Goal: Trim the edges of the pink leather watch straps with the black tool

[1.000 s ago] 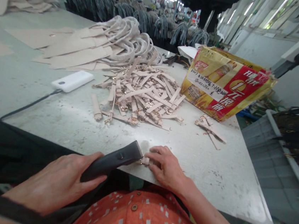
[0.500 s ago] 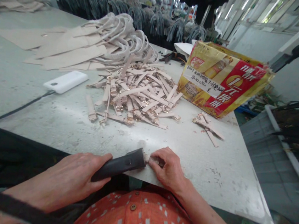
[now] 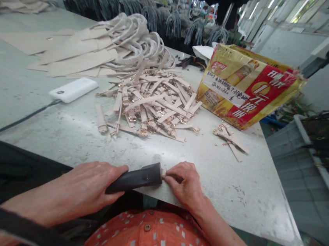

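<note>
Tabletop [image 3: 220, 176]: 2 hands [image 3: 95, 182], 1 tool [image 3: 139, 178], 1 pinched strap [image 3: 164, 173].

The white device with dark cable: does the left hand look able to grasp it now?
Probably not: the left hand grips a dark tool, while the white device lies farther forward on the table.

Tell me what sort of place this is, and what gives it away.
Most likely a factory floor or workshop for strap or bag parts: a heap of short buckled straps, a stack of beige pieces with looped ends, and rows of grey looped bundles beyond the table.
</note>
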`<state>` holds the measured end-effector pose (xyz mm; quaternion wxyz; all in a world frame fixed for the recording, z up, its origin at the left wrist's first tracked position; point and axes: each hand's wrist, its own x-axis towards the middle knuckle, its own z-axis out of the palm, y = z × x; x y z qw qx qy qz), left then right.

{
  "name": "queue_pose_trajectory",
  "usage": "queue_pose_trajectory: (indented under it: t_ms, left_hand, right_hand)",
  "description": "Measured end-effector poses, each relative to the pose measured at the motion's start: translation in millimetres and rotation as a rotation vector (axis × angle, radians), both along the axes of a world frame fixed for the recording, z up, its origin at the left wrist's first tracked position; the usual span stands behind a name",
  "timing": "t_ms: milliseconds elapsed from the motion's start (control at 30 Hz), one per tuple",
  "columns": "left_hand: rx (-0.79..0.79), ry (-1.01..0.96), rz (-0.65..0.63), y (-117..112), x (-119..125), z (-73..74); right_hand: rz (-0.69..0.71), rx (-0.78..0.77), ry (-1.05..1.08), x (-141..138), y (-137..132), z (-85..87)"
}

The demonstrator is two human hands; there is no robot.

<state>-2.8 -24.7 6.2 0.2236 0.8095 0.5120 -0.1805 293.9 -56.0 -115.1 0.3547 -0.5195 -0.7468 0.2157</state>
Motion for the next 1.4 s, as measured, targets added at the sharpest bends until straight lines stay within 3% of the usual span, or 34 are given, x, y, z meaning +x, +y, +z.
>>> queue_pose_trajectory:
  t_ms: [233, 433, 700, 833, 1100, 1400]
  left_hand:
    - [0.032, 0.012, -0.015, 2.1, 3.4, 3.7]
    - [0.091, -0.089, 0.004, 0.4, -4.1, -7.4]
    - [0.051, -0.101, 0.023, 1.9, -3.5, -7.4]
    - [0.092, -0.060, 0.017, 1.4, -5.6, -10.5]
    - [0.092, -0.025, -0.030, 7.1, -4.3, -6.4]
    - [0.151, -0.035, -0.012, 11.1, -8.3, -3.2]
  right_hand:
    - [0.052, 0.008, -0.075, -0.2, 0.3, 7.0]
    - [0.012, -0.049, -0.128, -6.6, 0.3, 10.1]
    - [0.036, -0.186, 0.100, -24.7, 21.4, 26.8]
    - [0.027, -0.208, 0.260, -16.6, 26.2, 31.6]
    - [-0.029, -0.065, -0.077, 14.3, -6.9, 8.2]
    - [0.037, -0.051, -0.013, 16.7, -4.5, 2.0]
